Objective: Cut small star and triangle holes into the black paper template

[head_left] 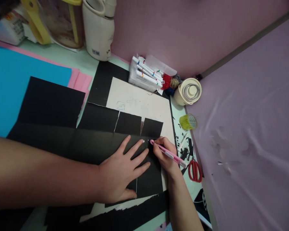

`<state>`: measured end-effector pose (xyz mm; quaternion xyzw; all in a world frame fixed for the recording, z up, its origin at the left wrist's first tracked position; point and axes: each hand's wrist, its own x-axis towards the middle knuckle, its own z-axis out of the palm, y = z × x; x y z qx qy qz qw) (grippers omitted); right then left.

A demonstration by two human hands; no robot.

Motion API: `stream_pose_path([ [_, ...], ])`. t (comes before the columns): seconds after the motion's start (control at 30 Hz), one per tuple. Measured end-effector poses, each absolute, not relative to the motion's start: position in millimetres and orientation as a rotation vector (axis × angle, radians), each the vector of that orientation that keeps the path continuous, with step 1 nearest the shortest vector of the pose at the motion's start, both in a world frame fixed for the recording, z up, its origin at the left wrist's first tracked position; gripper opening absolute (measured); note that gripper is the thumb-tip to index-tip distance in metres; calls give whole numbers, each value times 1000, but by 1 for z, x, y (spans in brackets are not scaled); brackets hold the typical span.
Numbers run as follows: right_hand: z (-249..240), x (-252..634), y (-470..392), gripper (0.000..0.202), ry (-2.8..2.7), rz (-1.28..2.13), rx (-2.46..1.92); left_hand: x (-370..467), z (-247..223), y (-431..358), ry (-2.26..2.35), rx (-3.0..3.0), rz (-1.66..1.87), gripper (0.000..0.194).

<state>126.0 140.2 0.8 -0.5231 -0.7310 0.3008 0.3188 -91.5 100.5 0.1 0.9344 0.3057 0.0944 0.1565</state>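
Note:
My left hand (125, 166) lies flat with fingers spread on a large sheet of black paper (93, 144), which has slits along its upper and lower edges. A pink pen-like tool (170, 153) is pinched in my right hand (165, 152), its tip touching the black paper just right of my left fingertips. Small white marks show on the paper near that tip. Beneath the black sheet lies a white board (144, 96) with faint coloured scribbles.
A box of white markers (146, 75) stands behind the paper, beside yarn balls (168, 81) and a cream container (188, 91). Right of the board are yellow tape (188, 122), red-handled scissors (195, 171) and black scraps (184, 154). Blue paper (4, 83) lies left; a white bottle (98, 32) stands behind.

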Motion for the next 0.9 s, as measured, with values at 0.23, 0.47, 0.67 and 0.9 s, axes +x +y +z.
stream_pose_path([
  [0.23, 4, 124, 141, 12, -1940, 802, -1359, -91, 0, 101, 866, 2690, 265, 79],
  [0.47, 6, 128, 139, 15, -1968, 806, -1382, -92, -1, 101, 871, 2681, 276, 77],
  [0.67, 3, 128, 139, 13, -1954, 817, -1368, -92, -1, 100, 872, 2685, 281, 78],
  [0.9, 5, 127, 139, 11, -1841, 795, -1323, -92, -2, 100, 868, 2696, 276, 78],
])
